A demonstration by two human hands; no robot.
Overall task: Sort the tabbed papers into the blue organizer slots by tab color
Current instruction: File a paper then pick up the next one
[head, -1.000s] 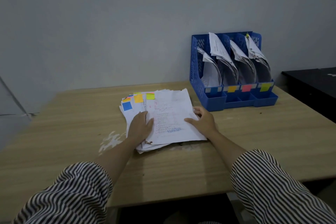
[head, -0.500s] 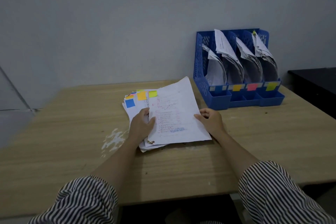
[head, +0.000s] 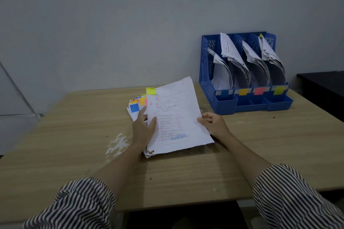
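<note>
We cannot read the red and blue writing on the top sheet; it is too small and blurry. The pile of papers under it is mostly hidden, with only blue, orange and pink tabs peeking out. The sheet is thin, white and a little crinkled, with a yellow-green tab on its far left corner. It sits near the middle of the wooden desk, its far end tipped up. Our left hand pinches its left edge, thumb on top. Our right hand holds the right edge with curled fingers. The blue organizer is plastic with holes, at the desk's far right corner, full of bent papers. Our sleeves are striped.
</note>
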